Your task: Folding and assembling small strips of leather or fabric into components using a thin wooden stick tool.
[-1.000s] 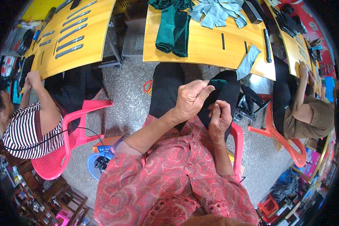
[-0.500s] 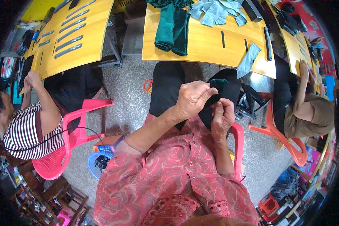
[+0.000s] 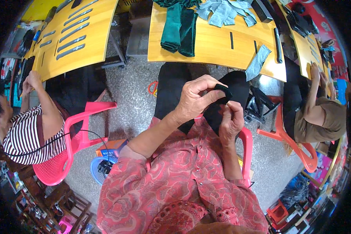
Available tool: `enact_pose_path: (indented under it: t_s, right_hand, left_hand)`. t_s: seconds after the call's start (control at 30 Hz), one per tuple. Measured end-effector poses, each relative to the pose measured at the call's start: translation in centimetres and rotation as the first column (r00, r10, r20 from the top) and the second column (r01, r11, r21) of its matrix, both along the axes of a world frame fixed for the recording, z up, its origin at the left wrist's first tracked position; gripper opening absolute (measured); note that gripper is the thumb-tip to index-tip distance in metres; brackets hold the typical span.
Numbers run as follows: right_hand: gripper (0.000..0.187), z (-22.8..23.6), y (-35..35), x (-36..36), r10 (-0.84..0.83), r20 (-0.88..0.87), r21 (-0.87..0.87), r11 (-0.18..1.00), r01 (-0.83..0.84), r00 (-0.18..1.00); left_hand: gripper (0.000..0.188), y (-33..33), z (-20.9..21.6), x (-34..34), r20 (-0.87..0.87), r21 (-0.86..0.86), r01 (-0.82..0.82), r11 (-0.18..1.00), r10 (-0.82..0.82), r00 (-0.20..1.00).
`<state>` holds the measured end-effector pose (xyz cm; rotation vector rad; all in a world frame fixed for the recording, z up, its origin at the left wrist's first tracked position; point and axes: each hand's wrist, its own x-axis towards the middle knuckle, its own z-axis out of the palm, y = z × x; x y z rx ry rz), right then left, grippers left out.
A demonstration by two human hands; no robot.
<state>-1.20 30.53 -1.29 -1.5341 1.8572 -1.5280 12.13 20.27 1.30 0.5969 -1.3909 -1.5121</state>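
Note:
Above my lap, my left hand (image 3: 195, 96) pinches a small dark green velvet piece (image 3: 224, 93) between thumb and fingers. Just below and to the right, my right hand (image 3: 231, 120) has thumb and forefinger pressed together at the lower edge of that piece. Whether a corner of it or something thinner sits in this pinch is too small to tell. On the wooden table (image 3: 210, 48) ahead lie folded green velvet strips (image 3: 171, 33), a pile of pale blue-grey fabric pieces (image 3: 222, 13) and a single pale strip (image 3: 258, 62) over the near edge.
A thin black strip (image 3: 231, 40) and a long black bar (image 3: 277, 45) rest on the table. Co-workers sit at tables on both sides, the left one on a pink chair (image 3: 70, 144). Orange-handled scissors (image 3: 153, 88) and a blue basket (image 3: 99, 171) are on the floor.
The green velvet piece has turned from standing upright to tilted, folded nearer my left fingers. My left hand has rolled slightly and its fingers have spread around it; my right hand stays nearly still.

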Motion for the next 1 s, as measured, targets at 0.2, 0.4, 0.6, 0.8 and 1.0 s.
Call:
enact_pose_path:
  t_s: [0.2, 0.4, 0.6, 0.8, 1.0]
  right_hand:
    - [0.01, 0.1, -0.1, 0.0, 0.014, 0.068, -0.046, 0.999, -0.011, 0.998]
    - [0.008, -0.5, 0.1, -0.4, -0.016, 0.059, -0.008, 1.0, 0.016, 0.998]
    - [0.009, 0.6, 0.3, 0.8, -0.081, 0.339, 0.187, 0.982, 0.017, 0.937]
    - [0.01, 0.4, 0.5, 1.1, -0.123, 0.454, 0.212, 0.977, 0.027, 0.882]
    - [0.01, 0.3, 0.6, 1.3, -0.114, 0.623, 0.177, 0.984, 0.003, 0.774]
  left_hand:
    - [0.015, -0.4, 0.4, 0.2, 0.051, -0.128, -0.012, 0.992, 0.019, 0.999]
    - [0.012, -0.3, -0.2, 0.1, 0.053, -0.04, -0.009, 0.999, 0.011, 0.999]
    - [0.008, 0.1, 0.1, -0.4, 0.092, 0.262, -0.054, 0.964, 0.031, 0.995]
    - [0.013, 0.3, -0.5, -0.6, 0.132, 0.197, -0.044, 0.979, 0.018, 0.991]
    - [0.014, 0.3, -1.5, -0.9, 0.189, 0.134, -0.032, 0.99, 0.006, 0.982]
